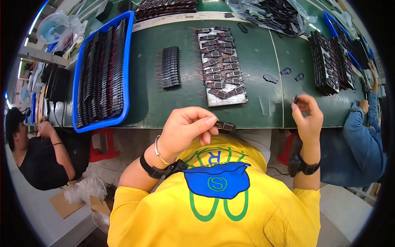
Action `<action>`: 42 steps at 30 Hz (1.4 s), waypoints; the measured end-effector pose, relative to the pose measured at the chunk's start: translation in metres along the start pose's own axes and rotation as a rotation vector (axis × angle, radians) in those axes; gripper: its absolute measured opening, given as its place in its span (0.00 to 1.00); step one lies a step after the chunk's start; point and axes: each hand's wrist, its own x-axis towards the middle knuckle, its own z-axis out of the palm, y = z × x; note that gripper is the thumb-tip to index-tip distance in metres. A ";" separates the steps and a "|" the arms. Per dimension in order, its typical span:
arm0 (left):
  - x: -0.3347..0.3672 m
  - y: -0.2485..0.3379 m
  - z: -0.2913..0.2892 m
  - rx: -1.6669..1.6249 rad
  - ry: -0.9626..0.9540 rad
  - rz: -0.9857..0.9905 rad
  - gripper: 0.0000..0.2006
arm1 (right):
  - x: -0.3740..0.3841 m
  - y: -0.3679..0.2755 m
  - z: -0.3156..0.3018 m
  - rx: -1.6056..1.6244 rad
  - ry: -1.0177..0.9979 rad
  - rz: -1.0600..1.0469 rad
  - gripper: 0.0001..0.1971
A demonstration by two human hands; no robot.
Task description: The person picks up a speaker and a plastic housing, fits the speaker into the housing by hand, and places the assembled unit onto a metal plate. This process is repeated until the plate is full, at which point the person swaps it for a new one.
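Looks mid-batch. Pinching small black module [226, 126] in left hand [188, 124] at near edge of desk [164, 110], dark piece [296, 99] in right hand [308, 116]. Probably done with packed rows [96, 74] in blue tray [129, 53], black row [170, 66] on desk; seemingly yet to use modules [214, 77] on metal plate [226, 100], loose black pieces [270, 78].

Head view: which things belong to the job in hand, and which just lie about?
Seemingly in use:
dark module, in left hand
small dark piece, in right hand
metal block bearing similar modules

Seemingly just lying about:
cardboard
crumpled clear plastic
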 end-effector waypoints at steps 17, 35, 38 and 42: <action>-0.014 -0.010 -0.005 0.000 0.058 0.022 0.09 | -0.021 -0.098 0.075 0.072 -0.138 -0.800 0.16; -0.017 -0.016 -0.003 -0.071 -0.017 0.054 0.09 | -0.029 -0.096 0.080 0.049 -0.105 -0.791 0.16; -0.019 -0.016 -0.003 -0.069 -0.017 0.073 0.08 | -0.028 -0.093 0.081 0.036 -0.101 -0.833 0.16; -0.020 -0.015 -0.002 -0.057 -0.014 0.097 0.08 | -0.026 -0.089 0.084 0.001 -0.073 -0.893 0.15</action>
